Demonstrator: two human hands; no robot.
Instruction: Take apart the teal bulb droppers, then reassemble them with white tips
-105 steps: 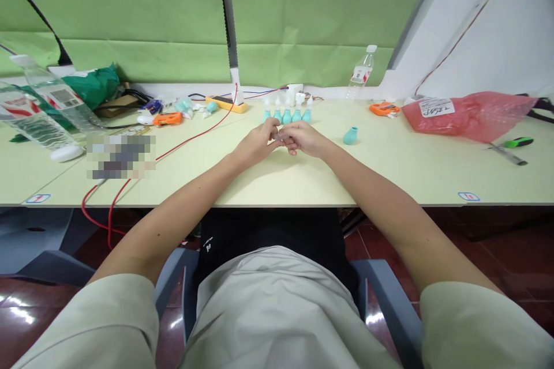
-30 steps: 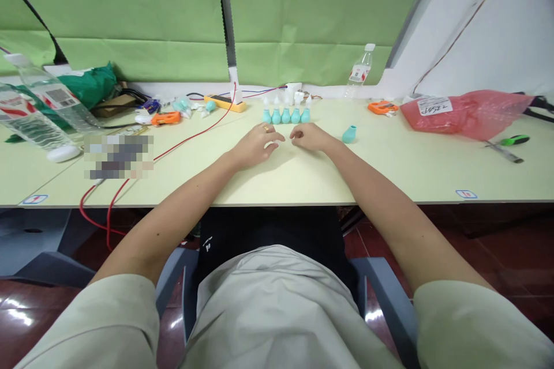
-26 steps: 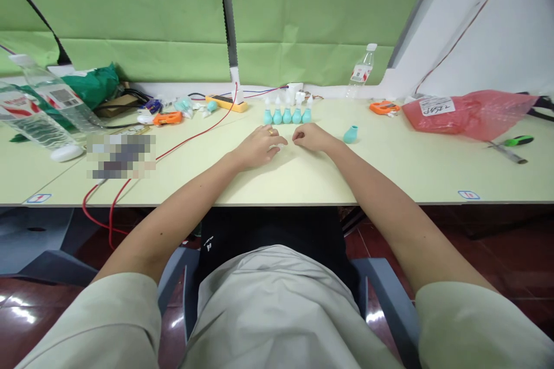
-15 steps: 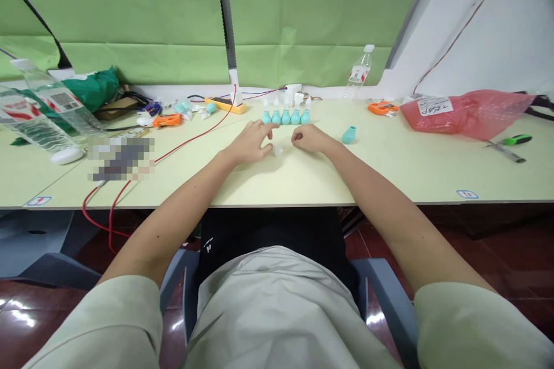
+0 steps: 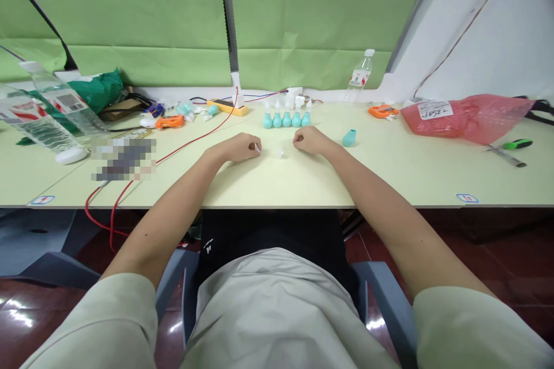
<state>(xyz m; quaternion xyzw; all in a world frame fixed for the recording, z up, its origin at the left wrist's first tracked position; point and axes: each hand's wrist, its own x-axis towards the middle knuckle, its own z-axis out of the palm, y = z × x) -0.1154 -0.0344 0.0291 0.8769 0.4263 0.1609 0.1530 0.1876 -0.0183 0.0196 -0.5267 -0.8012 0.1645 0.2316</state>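
Note:
My left hand (image 5: 243, 147) is closed, and a small white plastic piece (image 5: 258, 150) shows at its fingertips. To its right, a small whitish translucent part (image 5: 280, 154) lies on the table between my hands. My right hand (image 5: 308, 140) rests with its fingers curled together; whatever it may hold is hidden. Behind the hands stand several teal rubber bulbs (image 5: 287, 120) in a row, topped with white or clear tips. One more teal bulb (image 5: 349, 138), without a tip, lies to the right of my right hand.
Tilted water bottles (image 5: 64, 101) and a red cable (image 5: 190, 139) are on the left. A yellow multimeter-like device (image 5: 227, 106) lies at the back. Rightward are an orange tool (image 5: 383, 110), an upright bottle (image 5: 360, 78), a red plastic bag (image 5: 467, 118) and a green-handled tool (image 5: 517, 143).
My left hand has moved left from the translucent part and closed, a white piece now at its fingertips. The translucent part stays on the table. My right hand has hardly moved.

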